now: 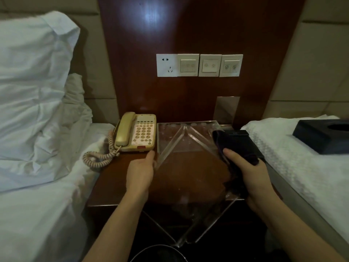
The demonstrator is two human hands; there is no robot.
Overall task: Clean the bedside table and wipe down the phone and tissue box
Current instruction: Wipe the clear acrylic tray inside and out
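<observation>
Both hands hold a clear acrylic tray (188, 178) tilted over the bedside table (113, 178): left hand (140, 172) grips its left edge, right hand (251, 173) pinches a dark cloth (236, 146) against its right side. Behind the left fingers sits the phone (137, 132); the tissue box (323, 137) lies on the right bed (302, 163).

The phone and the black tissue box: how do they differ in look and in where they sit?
The phone is cream-coloured with a keypad and curly cord; the tissue box is plain black with an oval opening. The phone stands on the wooden bedside table, while the tissue box lies off it, on the bed at right. Neither hand touches either one.
</observation>
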